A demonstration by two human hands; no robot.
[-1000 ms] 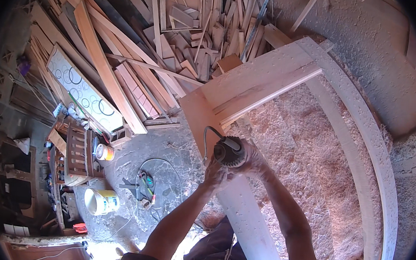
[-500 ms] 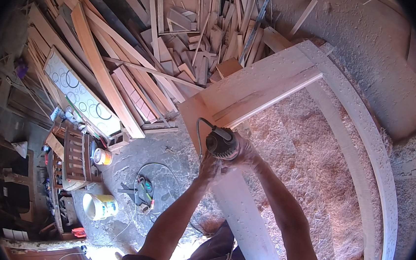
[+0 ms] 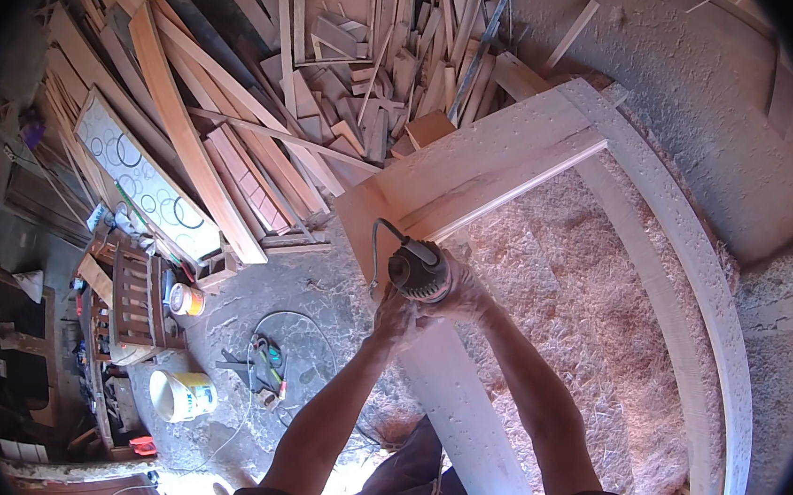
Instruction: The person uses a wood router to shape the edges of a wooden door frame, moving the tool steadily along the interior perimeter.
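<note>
A dark corded power tool with a round body (image 3: 418,270), seemingly a router, sits on a wooden board (image 3: 458,404) running toward my body. My left hand (image 3: 394,319) grips its lower left side, and my right hand (image 3: 458,295) grips its right side, both with fingers wrapped round it, partly hidden by the body. The tool is near the inner corner where a wide crosspiece (image 3: 489,157) meets a corner panel (image 3: 365,226). A long curved wooden piece (image 3: 727,333) forms the right side of this frame, with pale shavings (image 3: 585,358) inside it.
Planks (image 3: 173,105) and offcuts (image 3: 403,69) are piled beyond the frame. On the left are a wooden chair (image 3: 136,310), a small tub (image 3: 186,299), a white bucket (image 3: 174,396), and tools with a cable (image 3: 268,364) on the concrete floor.
My hands and the tool have moved slightly left and up along the board over the last second, and the tool's top has tilted a little. The whole view has shifted slightly.
</note>
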